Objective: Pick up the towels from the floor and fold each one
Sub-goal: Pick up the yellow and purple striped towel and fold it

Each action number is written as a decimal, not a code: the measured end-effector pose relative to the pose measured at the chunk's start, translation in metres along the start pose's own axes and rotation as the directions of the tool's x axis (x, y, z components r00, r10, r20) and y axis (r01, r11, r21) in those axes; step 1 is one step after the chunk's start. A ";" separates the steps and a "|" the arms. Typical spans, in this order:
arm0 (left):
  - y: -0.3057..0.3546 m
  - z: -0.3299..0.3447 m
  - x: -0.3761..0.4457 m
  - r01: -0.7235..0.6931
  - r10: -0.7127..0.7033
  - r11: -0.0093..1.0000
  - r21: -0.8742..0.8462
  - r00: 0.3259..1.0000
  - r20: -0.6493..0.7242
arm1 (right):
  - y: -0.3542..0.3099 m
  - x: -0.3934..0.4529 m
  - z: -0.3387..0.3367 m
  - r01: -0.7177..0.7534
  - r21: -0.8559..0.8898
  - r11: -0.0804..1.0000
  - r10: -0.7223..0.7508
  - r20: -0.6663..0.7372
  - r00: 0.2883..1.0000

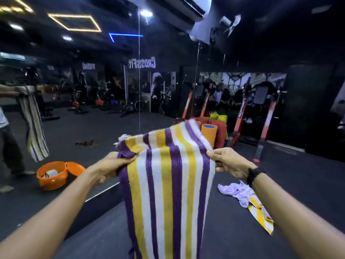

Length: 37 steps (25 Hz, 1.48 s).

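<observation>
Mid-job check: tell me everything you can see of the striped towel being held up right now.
The striped towel is woven terry-like cloth with lengthwise purple, yellow and white stripes. It hangs upright in front of the person, its top edge doubled over away from them, its lower end running out of frame. The left hand holds the upper left edge in a bunched grip; the right hand pinches the upper right edge. Nothing else touches it.

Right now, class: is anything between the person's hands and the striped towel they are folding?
Nothing visible is. The left hand grips the striped towel at its top left edge and the right hand pinches its top right edge, both touching the cloth directly. More towels lie on the floor to the right.
</observation>
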<state>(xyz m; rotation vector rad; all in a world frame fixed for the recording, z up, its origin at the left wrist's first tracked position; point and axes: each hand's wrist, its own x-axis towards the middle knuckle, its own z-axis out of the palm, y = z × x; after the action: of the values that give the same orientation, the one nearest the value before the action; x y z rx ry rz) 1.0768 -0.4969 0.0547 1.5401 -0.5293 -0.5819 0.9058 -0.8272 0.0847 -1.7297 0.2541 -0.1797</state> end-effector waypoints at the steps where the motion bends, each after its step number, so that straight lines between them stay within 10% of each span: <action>1: 0.003 -0.002 -0.003 0.064 -0.066 0.997 0.029 0.997 0.051 | 0.003 -0.003 -0.001 -0.041 -0.016 0.999 0.041 0.027 0.999; 7: 0.051 0.013 0.006 -0.108 0.104 0.989 -0.100 0.993 -0.049 | -0.032 0.008 -0.009 0.087 0.210 0.974 -0.100 0.052 0.994; 11: 0.016 0.019 -0.002 -0.072 0.012 0.933 0.352 0.986 0.169 | 0.001 0.006 0.006 0.004 -0.137 0.991 0.021 0.181 0.983; 16: -0.006 0.016 -0.006 0.063 -0.076 0.976 0.210 0.996 0.054 | 0.024 0.000 0.003 -0.129 -0.082 0.988 0.141 0.151 0.978; 20: 0.028 0.016 0.001 -0.060 0.063 0.997 -0.047 0.995 0.079 | -0.006 0.008 -0.012 0.017 0.127 0.992 -0.044 0.209 0.977; 23: 0.012 0.022 -0.009 0.044 -0.093 0.958 0.284 0.983 0.159 | 0.014 0.004 -0.007 -0.033 -0.094 0.995 0.055 0.236 0.970; 30: 0.010 0.023 -0.002 0.200 -0.201 0.979 0.042 0.979 0.020 | 0.012 0.007 -0.011 -0.108 0.085 0.991 0.104 0.045 0.994; 34: 0.047 0.023 0.009 -0.079 0.072 0.984 -0.160 0.996 -0.050 | -0.024 0.011 -0.024 0.050 0.265 0.963 -0.077 0.093 0.993; 37: 0.043 0.018 0.007 -0.030 0.022 0.960 0.278 0.999 0.032 | -0.013 0.007 -0.014 -0.036 -0.035 0.999 0.043 0.229 0.973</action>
<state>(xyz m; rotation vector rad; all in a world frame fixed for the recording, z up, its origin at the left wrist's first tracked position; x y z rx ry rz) 1.0709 -0.5174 0.0972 1.7895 -0.6747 -0.5258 0.9101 -0.8402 0.0994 -1.7566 0.1209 0.0541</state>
